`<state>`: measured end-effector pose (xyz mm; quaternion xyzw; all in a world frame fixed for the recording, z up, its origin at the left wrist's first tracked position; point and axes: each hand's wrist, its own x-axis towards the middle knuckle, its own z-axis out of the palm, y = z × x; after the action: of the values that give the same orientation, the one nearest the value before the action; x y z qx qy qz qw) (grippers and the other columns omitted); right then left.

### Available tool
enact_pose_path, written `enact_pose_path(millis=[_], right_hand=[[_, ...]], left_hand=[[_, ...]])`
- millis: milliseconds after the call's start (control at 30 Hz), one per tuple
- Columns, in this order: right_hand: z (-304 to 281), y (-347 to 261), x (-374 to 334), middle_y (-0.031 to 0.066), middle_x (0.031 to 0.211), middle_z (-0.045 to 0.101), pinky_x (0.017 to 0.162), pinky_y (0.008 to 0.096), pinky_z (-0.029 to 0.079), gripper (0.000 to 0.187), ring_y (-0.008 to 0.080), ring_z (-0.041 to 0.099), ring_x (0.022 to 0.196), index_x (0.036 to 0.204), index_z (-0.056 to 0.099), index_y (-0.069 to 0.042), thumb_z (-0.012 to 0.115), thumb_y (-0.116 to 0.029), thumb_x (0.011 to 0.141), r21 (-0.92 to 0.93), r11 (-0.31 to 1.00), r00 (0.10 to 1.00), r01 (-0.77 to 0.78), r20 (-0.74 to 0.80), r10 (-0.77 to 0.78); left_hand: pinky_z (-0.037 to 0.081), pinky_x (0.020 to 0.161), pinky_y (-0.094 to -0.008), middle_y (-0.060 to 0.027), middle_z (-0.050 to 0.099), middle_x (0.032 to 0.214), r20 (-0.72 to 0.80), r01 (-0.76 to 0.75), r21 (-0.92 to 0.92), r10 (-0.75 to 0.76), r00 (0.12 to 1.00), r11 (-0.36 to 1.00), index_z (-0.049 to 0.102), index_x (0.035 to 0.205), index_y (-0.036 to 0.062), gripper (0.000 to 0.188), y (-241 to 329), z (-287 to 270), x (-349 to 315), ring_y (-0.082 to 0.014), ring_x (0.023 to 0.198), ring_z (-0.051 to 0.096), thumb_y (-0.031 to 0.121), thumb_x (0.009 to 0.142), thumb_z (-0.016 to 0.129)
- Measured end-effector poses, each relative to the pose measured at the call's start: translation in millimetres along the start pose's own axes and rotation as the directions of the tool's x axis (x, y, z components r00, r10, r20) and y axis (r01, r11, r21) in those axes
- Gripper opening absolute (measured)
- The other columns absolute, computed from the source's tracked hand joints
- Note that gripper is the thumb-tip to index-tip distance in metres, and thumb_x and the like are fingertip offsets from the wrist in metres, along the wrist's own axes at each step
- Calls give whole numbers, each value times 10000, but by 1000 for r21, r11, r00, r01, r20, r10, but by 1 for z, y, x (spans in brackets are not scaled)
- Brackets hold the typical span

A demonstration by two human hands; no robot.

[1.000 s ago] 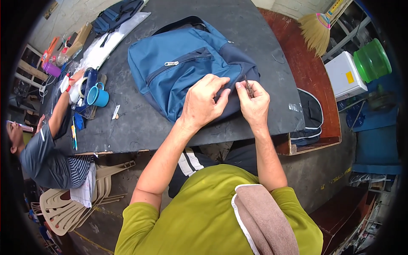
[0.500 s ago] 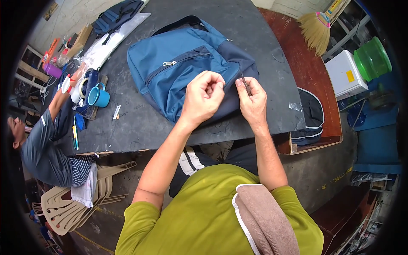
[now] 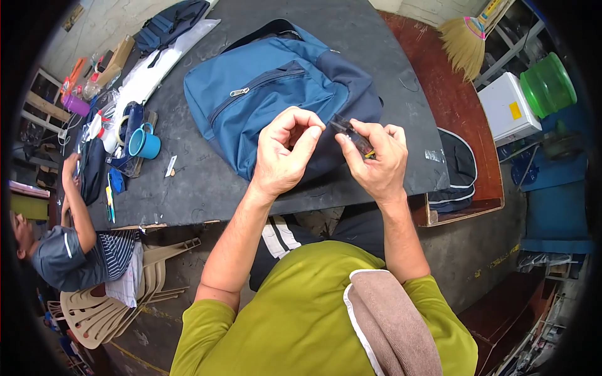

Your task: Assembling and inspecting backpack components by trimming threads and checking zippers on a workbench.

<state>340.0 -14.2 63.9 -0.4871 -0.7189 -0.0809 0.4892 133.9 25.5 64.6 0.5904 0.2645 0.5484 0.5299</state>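
Note:
A blue and navy backpack (image 3: 263, 91) lies on the black tabletop in front of me, its front pocket zipper facing up. My left hand (image 3: 282, 150) is over the bag's near part, thumb and forefinger pinched together. Whatever sits in that pinch, perhaps a thread, is too small to make out. In my right hand (image 3: 379, 153), by the bag's right near corner, is a small dark hand tool (image 3: 354, 136) with a narrow tip and a spot of yellow. Its tip points toward the left fingertips, a short gap away. Fingers partly cover the tool.
Left on the black table (image 3: 207, 203) stand a blue mug (image 3: 145, 144), tape rolls and small tools. Another person (image 3: 69, 250) sits at that side. To the right, a wooden bench (image 3: 467, 113) holds a dark bag (image 3: 454, 166) with white piping.
My right hand has turned, so more of the dark tool shows, tip toward the left. My left hand has shifted slightly left. The other person's arm has drawn back toward their body.

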Motion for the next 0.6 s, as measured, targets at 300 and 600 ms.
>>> enact_pose_path(millis=[300,600], right_hand=[[10,-3,-12,35,891,741,724,333,491,244,145,599,667,1161,737,-42,868,-158,991,30,974,974,-223,-40,224],[42,10,-25,-116,823,556,620,195,349,170,-16,417,697,1044,742,-4,855,-130,1024,378,639,736,-670,225,639]], left_hand=[[469,716,-195,52,658,952,-56,34,-36,-36,998,999,721,1049,18,28,0,-2,0,-6,786,575,-1,1058,702],[572,705,-270,-87,756,985,65,-207,671,221,973,712,806,1133,12,188,-3,-3,12,-146,752,692,-5,946,806]])
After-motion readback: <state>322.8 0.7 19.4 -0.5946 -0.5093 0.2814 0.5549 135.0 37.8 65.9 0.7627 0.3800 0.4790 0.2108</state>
